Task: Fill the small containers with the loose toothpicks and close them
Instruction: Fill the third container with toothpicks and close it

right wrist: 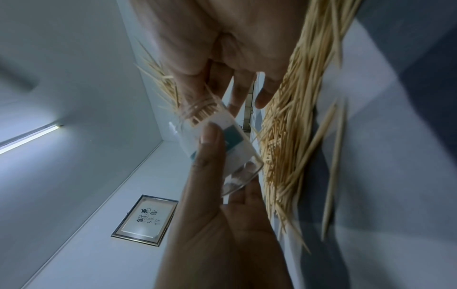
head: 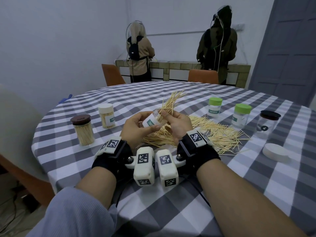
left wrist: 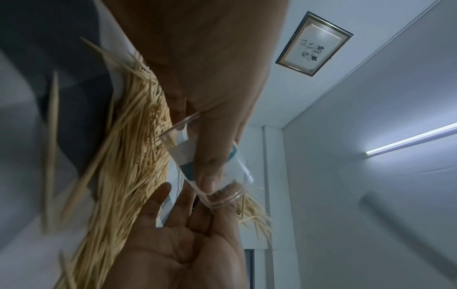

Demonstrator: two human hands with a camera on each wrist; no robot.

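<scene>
My left hand (head: pixel 145 124) grips a small clear container (head: pixel 150 123) with a white and teal label, tilted with its open mouth pointing away and up. My right hand (head: pixel 166 115) pinches a bunch of toothpicks (head: pixel 171 101) whose near ends sit in that mouth. In the left wrist view the thumb presses the container (left wrist: pixel 241 168), and toothpick ends show at its threaded rim. The right wrist view shows the toothpick bunch (right wrist: pixel 200 111) entering the container (right wrist: pixel 235 140). A large loose toothpick pile (head: pixel 213 132) lies on the checked tablecloth (head: pixel 171 194) under and right of both hands.
Two filled, closed containers stand at the left, one with a brown lid (head: pixel 83 130) and one with a white lid (head: pixel 106 117). At the right are two green-lidded containers (head: pixel 214 106), a dark-lidded jar (head: pixel 268 124) and a loose white lid (head: pixel 275 152). Two people stand at the far counter.
</scene>
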